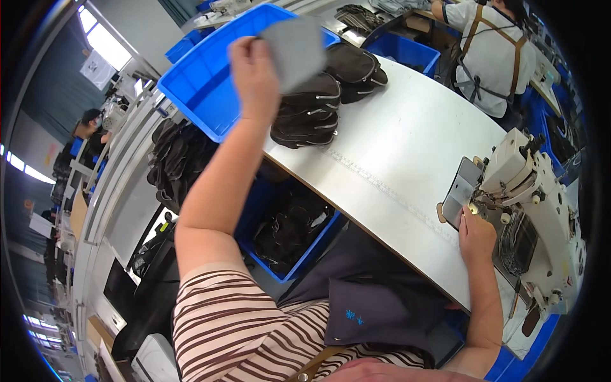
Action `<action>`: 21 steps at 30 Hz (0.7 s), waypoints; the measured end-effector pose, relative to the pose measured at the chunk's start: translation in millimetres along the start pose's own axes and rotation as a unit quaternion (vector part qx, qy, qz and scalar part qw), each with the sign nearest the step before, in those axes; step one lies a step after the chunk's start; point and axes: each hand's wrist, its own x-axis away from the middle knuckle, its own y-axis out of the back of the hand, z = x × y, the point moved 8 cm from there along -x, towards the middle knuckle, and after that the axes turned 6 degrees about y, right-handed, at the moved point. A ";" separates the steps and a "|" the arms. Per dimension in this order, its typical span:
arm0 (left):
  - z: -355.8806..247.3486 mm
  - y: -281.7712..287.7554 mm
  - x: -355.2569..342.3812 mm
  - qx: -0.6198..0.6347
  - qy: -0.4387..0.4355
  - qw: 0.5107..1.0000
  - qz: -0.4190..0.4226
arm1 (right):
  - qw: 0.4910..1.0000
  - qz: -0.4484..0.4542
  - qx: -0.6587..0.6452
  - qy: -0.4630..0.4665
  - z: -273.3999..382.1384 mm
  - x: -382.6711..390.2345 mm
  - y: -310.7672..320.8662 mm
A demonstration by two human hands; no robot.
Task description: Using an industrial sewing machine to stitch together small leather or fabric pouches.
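Raised near the rim of a blue tub (197, 76), my left hand (254, 83) grips a flat grey panel (294, 54), blurred and partly over the tub. Beside it on the white table (407, 121) lie stacked dark fabric pouches with zips (305, 121). My right hand (474, 235) is at a second grey piece (461, 191) with dark edging, under the head of a white sewing machine (522, 172); its fingers press on the piece's lower end, close to the needle area.
Dark fabric bundles (178, 165) hang at the table's left; another blue bin (286, 242) with dark items sits below. Folded plaid fabric (515, 245) lies by the machine. Co-workers sit at upper right (490, 63) and far left (95, 137), with more blue bins (401, 51).
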 end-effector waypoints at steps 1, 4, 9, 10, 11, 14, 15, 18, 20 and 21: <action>1.3 39.2 -28.8 -0.081 -0.057 0.994 -0.040 | 1.000 0.000 -0.011 -0.008 0.1 -0.9 -0.9; 4.9 130.9 -75.6 -0.290 -0.139 0.939 -0.122 | 0.999 -0.026 -0.018 0.014 1.8 -1.0 4.0; 63.1 279.3 -101.4 -0.586 -0.119 0.792 -0.119 | 0.999 -0.038 -0.017 0.019 0.4 0.4 3.9; 88.4 292.2 -91.4 -0.634 -0.045 0.766 -0.095 | 0.999 -0.039 -0.013 0.015 -1.9 5.4 7.9; 124.7 309.9 -78.2 -0.666 0.058 0.742 -0.047 | 0.999 -0.035 0.000 0.008 -2.3 8.2 12.1; 182.5 488.4 -59.8 -0.703 0.329 0.631 0.025 | 0.996 -0.068 -0.047 0.037 10.6 -7.8 4.7; 202.2 481.2 -54.7 -0.696 0.329 0.637 0.036 | 0.998 -0.036 -0.034 0.024 10.3 -5.4 2.5; 222.6 443.1 -48.2 -0.644 0.375 0.666 -0.011 | 1.000 0.015 0.016 0.014 12.5 0.7 23.9; 210.0 345.3 -64.6 -0.605 0.288 0.742 -0.029 | 0.997 0.045 0.065 0.000 2.6 15.8 41.9; 193.2 320.9 -86.1 -0.582 0.242 0.776 -0.002 | 0.995 0.015 0.098 -0.006 -10.3 20.0 50.1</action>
